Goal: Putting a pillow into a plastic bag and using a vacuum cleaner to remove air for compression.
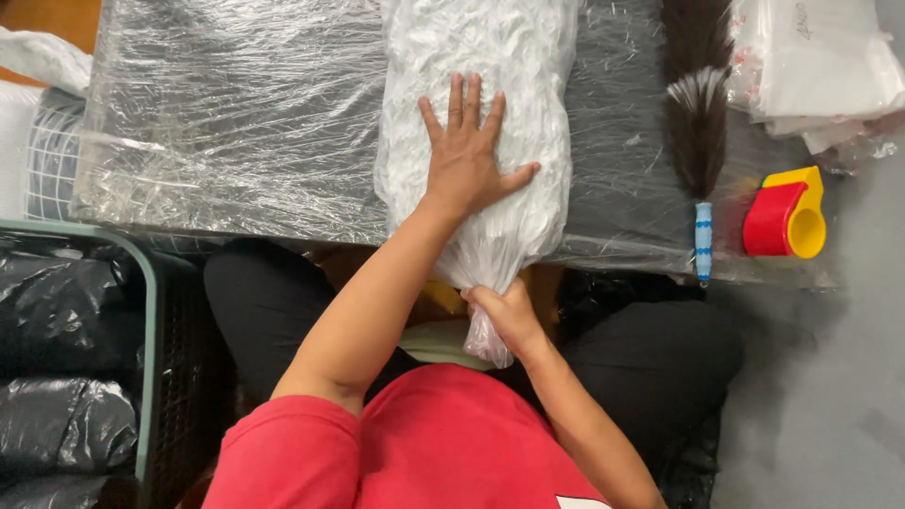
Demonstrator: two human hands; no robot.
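One clear bag (476, 141) stuffed with white material lies lengthwise on the worktop (236, 123), its tied-off end hanging over the near edge toward the person's lap. The left hand (468, 155) lies flat on the middle of the bag, fingers spread apart and palm down, which looks meant to press the filling down and keep the bag from sliding. The right hand (509, 316) is closed tight around the bag's gathered neck just below the worktop edge, seemingly to keep the opening bunched while the other hand squeezes. The worktop is wrapped in crinkled plastic film, probably to keep its surface clean. Right of the bag lies one feather duster (699, 123), dark plumes away from the person and blue-and-white handle pointing toward the near edge. Further right of the bag sits one red and yellow tape dispenser (785, 215), close to the edge within reach. Beyond it, to the far right of the bag, is a small stack of clear packets (820, 66); their number cannot be told. Left of the bag, beside the worktop, stands one crate (149, 320) holding black bags (66, 368), at least two.
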